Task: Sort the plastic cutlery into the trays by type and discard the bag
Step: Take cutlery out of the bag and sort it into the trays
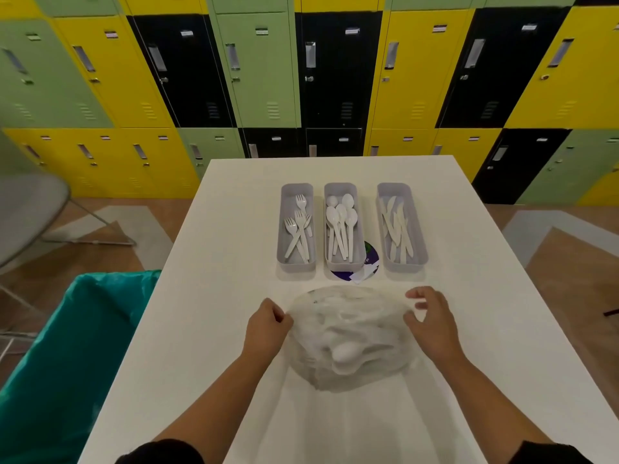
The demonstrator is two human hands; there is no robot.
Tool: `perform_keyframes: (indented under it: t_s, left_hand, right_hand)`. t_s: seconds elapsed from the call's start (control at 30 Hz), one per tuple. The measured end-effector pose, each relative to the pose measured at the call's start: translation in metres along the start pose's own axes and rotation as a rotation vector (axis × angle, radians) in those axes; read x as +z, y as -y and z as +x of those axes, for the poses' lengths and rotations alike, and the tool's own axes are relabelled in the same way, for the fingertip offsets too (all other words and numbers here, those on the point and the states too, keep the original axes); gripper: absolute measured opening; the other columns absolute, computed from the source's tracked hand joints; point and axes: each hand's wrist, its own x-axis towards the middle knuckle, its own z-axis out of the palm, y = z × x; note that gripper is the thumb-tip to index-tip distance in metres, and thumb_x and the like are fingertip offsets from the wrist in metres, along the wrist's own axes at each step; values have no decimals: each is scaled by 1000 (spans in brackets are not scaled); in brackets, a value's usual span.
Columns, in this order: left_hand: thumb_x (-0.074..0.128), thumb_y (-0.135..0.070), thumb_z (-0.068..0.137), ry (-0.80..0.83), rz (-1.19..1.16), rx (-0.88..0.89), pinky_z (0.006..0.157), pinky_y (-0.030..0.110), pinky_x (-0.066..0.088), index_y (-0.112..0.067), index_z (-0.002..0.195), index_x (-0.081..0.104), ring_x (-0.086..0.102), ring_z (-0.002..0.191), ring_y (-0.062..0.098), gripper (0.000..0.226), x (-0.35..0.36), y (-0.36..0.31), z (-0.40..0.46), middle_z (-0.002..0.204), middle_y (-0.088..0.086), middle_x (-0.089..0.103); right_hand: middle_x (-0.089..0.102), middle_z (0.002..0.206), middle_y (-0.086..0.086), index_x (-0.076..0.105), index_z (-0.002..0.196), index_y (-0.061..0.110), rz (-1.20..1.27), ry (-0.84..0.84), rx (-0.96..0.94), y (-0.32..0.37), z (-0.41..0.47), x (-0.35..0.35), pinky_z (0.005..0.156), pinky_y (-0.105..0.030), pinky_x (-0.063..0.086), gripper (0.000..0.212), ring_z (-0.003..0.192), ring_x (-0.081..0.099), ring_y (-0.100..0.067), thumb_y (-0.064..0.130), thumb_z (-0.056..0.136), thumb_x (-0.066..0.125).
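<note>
On the white table point(234, 329), nearest us, we are holding a clear plastic bag point(348, 336) by its two sides: our left hand point(266, 326) is pinching the left edge, our right hand point(432, 324) is gripping the right edge with curled fingers. Contents: crumpled film, with at least one white spoon point(345, 353) showing through; the rest is too blurred to count.

Beyond it we are keeping three grey trays, partly filled: forks point(296, 229), spoons point(343, 226), knives point(400, 227). We are judging the sorting well under way, with the bag's remainder and its disposal in the green-lined bin point(83, 329) left.
</note>
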Motion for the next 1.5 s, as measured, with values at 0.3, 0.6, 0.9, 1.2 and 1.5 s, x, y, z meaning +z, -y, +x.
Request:
perform_keyframes:
  t_s: [0.3, 0.6, 0.9, 1.2, 1.5]
  left_hand:
    - [36, -12, 79, 120, 624, 971, 81, 25, 32, -15, 99, 51, 57, 85, 24, 25, 23, -33, -9, 94, 1, 62]
    - [46, -25, 94, 305, 949, 827, 79, 28, 25, -21, 115, 55, 54, 103, 23, 24, 3, -27, 10, 112, 0, 59]
    - [43, -29, 98, 712, 551, 550, 60, 10, 35, -19, 80, 57, 47, 60, 3, 25, -10, -54, -8, 73, -4, 63]
    - [63, -41, 82, 359, 1145, 647, 88, 34, 39, -25, 145, 21, 55, 114, 24, 77, -15, -51, -3, 135, 2, 48]
    - [67, -70, 61, 309, 1200, 516, 103, 49, 27, -30, 149, -2, 15, 141, 23, 119, -12, -27, 1, 155, -3, 15]
  right_hand:
    - [51, 129, 11, 48, 128, 26, -544, 516, -569, 45, -19, 45, 115, -31, 9, 46, 122, 44, -7, 43, 86, 54]
    - [54, 98, 3, 61, 96, 17, -335, 382, -563, 39, -14, 29, 68, -21, 44, 19, 84, 56, -18, 5, 81, 59]
    - [65, 99, 0, 61, 102, 18, -514, 655, -583, 52, -20, 24, 68, -26, 32, 30, 92, 53, -17, 42, 95, 44]
    - [64, 71, -6, 69, 82, 6, -502, 532, -355, 39, -16, 3, 95, -23, 26, 111, 85, 57, -16, 84, 68, -9]
    - [71, 79, 1, 58, 117, 26, -938, 398, -314, 22, -5, -7, 99, -37, 31, 58, 85, 64, -16, 47, 97, 9]
